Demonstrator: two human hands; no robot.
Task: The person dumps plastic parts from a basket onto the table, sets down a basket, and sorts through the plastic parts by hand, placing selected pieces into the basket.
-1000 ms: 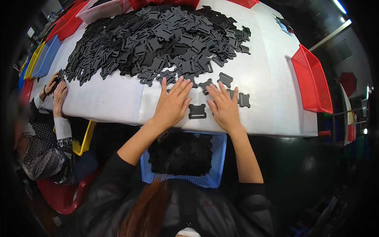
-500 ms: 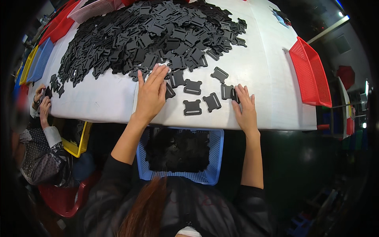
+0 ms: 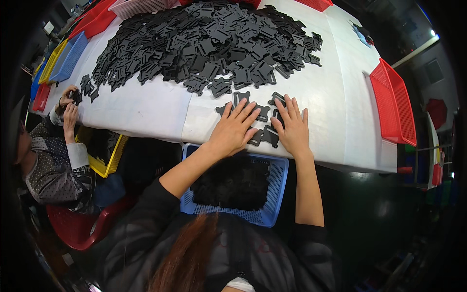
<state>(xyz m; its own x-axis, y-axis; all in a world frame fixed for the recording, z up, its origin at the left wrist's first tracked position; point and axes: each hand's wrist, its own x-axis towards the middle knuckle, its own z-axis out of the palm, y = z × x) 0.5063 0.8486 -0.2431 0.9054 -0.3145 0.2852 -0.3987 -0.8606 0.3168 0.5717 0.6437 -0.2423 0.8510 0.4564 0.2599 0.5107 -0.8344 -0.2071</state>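
My left hand (image 3: 232, 132) lies palm down on the white table, fingers spread over several flat black plastic buckle-like pieces (image 3: 263, 113) with slots and small corner lugs. Just right of it, my right hand (image 3: 295, 130) rests flat with fingers extended, covering part of other such pieces (image 3: 270, 136). Neither hand grips anything. The pieces form a loose cluster under and between the hands, partly hidden by the fingers. Beyond them spreads a large heap (image 3: 194, 44) of the same black pieces. Below the table edge, a blue basket (image 3: 280, 187) holds many dark pieces.
A red basket (image 3: 391, 104) stands at the table's right edge. At left, another person's hands (image 3: 69, 108) handle a black piece above a yellow basket (image 3: 115, 156). Blue (image 3: 68, 58) and red baskets (image 3: 99, 19) line the far left side, beside a red chair (image 3: 92, 226) lower down.
My left hand has swept right and nearer, away from the heap's edge and close to my right hand. The loose pieces now lie closer together between them. The view has shifted slightly.
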